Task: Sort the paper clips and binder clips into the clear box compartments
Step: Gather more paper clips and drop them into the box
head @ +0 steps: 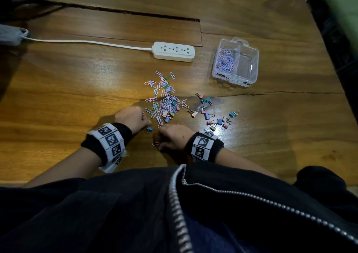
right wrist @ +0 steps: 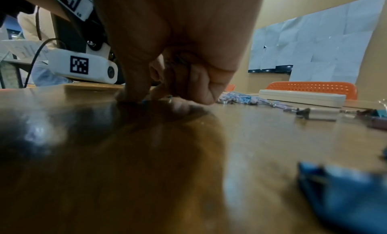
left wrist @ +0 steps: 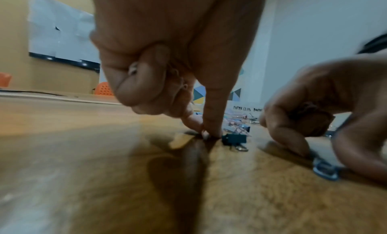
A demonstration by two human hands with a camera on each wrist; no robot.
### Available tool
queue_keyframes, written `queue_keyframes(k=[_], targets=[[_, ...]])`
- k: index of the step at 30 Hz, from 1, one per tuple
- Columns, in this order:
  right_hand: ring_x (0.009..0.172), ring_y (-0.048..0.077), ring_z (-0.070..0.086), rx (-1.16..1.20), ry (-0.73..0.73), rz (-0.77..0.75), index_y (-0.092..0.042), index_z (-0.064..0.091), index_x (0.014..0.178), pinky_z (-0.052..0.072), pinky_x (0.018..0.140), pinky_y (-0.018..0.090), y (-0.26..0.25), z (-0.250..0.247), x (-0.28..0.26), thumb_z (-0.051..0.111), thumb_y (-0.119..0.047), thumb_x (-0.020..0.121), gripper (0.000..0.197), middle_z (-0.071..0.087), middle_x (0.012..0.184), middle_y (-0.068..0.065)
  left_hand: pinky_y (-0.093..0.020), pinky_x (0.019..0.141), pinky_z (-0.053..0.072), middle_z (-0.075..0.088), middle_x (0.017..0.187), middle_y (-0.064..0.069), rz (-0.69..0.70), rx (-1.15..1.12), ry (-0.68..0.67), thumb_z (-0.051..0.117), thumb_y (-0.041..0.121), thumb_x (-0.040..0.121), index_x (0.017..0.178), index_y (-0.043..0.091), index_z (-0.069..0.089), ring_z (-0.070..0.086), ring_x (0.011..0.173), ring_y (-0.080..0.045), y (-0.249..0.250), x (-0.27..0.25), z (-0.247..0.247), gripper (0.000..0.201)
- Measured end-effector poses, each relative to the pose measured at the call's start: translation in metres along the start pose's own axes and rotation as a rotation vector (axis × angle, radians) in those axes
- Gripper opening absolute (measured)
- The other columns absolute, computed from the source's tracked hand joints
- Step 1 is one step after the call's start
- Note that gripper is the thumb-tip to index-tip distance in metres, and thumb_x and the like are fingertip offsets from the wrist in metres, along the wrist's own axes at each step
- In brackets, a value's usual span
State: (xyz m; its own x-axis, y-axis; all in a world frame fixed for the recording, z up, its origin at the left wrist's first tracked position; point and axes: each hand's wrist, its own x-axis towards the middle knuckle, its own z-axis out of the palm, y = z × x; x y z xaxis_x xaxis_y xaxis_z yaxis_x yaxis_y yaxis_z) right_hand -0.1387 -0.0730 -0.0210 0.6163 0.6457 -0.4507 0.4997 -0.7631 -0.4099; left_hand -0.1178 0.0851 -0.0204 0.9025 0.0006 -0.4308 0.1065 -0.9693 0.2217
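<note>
A heap of pastel paper clips [head: 164, 101] lies mid-table, with coloured binder clips [head: 213, 115] scattered to its right. The clear box [head: 253, 66] stands far right; its left compartment holds paper clips, its right one is bare. My left hand [head: 148, 122] keeps paper clips [left wrist: 180, 81] in its curled fingers while thumb and forefinger pinch down at the table beside a blue binder clip [left wrist: 234, 139]. My right hand [head: 159, 142] also has clips bunched in its curled palm [left wrist: 310, 111], and its fingertips press on a paper clip [head: 156, 143] on the wood.
A white power strip [head: 173, 51] with its cable lies behind the heap. A seam and a crack run across the wooden table [head: 77, 90]. A blurred blue binder clip [right wrist: 343, 196] lies close to the right wrist camera. Orange chairs [right wrist: 312, 86] stand beyond the table.
</note>
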Motion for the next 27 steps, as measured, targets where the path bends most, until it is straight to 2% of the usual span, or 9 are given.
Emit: queue_keyframes(k=[3, 5, 8, 10, 13, 16, 21, 24, 27], targets=[[0.105, 0.024, 0.056, -0.001, -0.024, 0.022, -0.006, 0.054, 0.113, 0.045, 0.089, 0.031, 0.0, 0.0, 0.001, 0.056, -0.022, 0.088, 0.03, 0.056, 0.117, 0.01, -0.028, 0.069, 0.043, 0.052, 0.076, 0.0, 0.055, -0.024, -0.09, 0.051, 0.032, 0.09, 0.076, 0.017, 0.049, 0.05, 0.076, -0.018, 0.0, 0.002, 0.002, 0.021], [0.105, 0.025, 0.055, 0.082, -0.043, 0.067, -0.006, 0.054, 0.112, 0.044, 0.09, 0.032, 0.001, -0.002, 0.001, 0.054, -0.02, 0.089, 0.027, 0.055, 0.116, 0.012, -0.027, 0.061, 0.036, 0.047, 0.072, 0.0, 0.066, -0.176, -0.13, 0.046, 0.026, 0.092, 0.072, 0.015, 0.045, 0.045, 0.072, -0.019, 0.0, 0.004, -0.001, 0.023], [0.1, 0.021, 0.052, 0.203, -0.04, 0.103, -0.006, 0.051, 0.113, 0.045, 0.093, 0.035, 0.002, -0.006, 0.001, 0.058, -0.024, 0.087, 0.033, 0.054, 0.114, 0.012, -0.02, 0.047, 0.03, 0.04, 0.065, 0.002, -0.056, -0.706, -0.189, 0.037, 0.019, 0.093, 0.068, 0.016, 0.041, 0.035, 0.056, -0.013, -0.002, 0.006, -0.01, 0.026], [0.104, 0.023, 0.051, 0.179, -0.044, 0.069, -0.013, 0.047, 0.123, 0.044, 0.091, 0.036, 0.002, -0.006, 0.0, 0.066, -0.032, 0.08, 0.051, 0.054, 0.116, 0.011, -0.017, 0.043, 0.027, 0.041, 0.064, 0.0, -0.13, -1.054, -0.284, 0.033, 0.014, 0.091, 0.068, 0.017, 0.041, 0.033, 0.051, -0.012, -0.004, 0.01, -0.015, 0.024], [0.108, 0.024, 0.051, 0.043, -0.084, 0.029, -0.02, 0.047, 0.13, 0.04, 0.084, 0.03, -0.003, -0.002, 0.002, 0.07, -0.032, 0.076, 0.06, 0.052, 0.12, 0.01, -0.013, 0.041, 0.027, 0.046, 0.066, -0.001, -0.159, -1.285, -0.321, 0.032, 0.013, 0.088, 0.071, 0.017, 0.045, 0.039, 0.044, -0.01, -0.007, 0.016, -0.018, 0.022], [0.108, 0.025, 0.053, 0.039, -0.11, 0.031, -0.013, 0.054, 0.121, 0.038, 0.08, 0.027, -0.002, 0.001, 0.005, 0.065, -0.027, 0.081, 0.044, 0.052, 0.12, 0.01, -0.01, 0.034, 0.028, 0.048, 0.069, 0.002, -0.112, -1.281, -0.33, 0.036, 0.018, 0.09, 0.073, 0.019, 0.046, 0.04, 0.048, -0.009, -0.005, 0.019, -0.02, 0.02], [0.097, 0.02, 0.047, 0.237, -0.061, 0.11, -0.003, 0.056, 0.103, 0.041, 0.091, 0.03, 0.007, -0.015, 0.006, 0.058, -0.016, 0.086, 0.021, 0.052, 0.116, 0.014, -0.013, 0.036, 0.03, 0.049, 0.068, 0.005, -0.058, -1.216, -0.403, 0.042, 0.023, 0.093, 0.077, 0.021, 0.047, 0.042, 0.043, -0.004, -0.001, 0.019, -0.022, 0.017], [0.106, 0.024, 0.048, 0.229, -0.067, 0.089, -0.008, 0.055, 0.113, 0.04, 0.089, 0.032, 0.01, -0.019, 0.005, 0.067, -0.024, 0.08, 0.039, 0.051, 0.117, 0.013, -0.013, 0.038, 0.028, 0.042, 0.067, 0.006, -0.101, -1.141, -0.37, 0.046, 0.025, 0.092, 0.074, 0.021, 0.048, 0.035, 0.051, -0.007, 0.002, 0.02, -0.021, 0.019], [0.11, 0.025, 0.049, 0.145, -0.103, 0.019, -0.014, 0.049, 0.127, 0.04, 0.091, 0.034, 0.004, -0.013, 0.003, 0.069, -0.032, 0.077, 0.057, 0.052, 0.121, 0.011, -0.018, 0.046, 0.032, 0.046, 0.074, 0.004, -0.1, -0.917, -0.246, 0.052, 0.031, 0.09, 0.082, 0.019, 0.051, 0.038, 0.058, -0.009, 0.006, 0.018, -0.018, 0.014]])
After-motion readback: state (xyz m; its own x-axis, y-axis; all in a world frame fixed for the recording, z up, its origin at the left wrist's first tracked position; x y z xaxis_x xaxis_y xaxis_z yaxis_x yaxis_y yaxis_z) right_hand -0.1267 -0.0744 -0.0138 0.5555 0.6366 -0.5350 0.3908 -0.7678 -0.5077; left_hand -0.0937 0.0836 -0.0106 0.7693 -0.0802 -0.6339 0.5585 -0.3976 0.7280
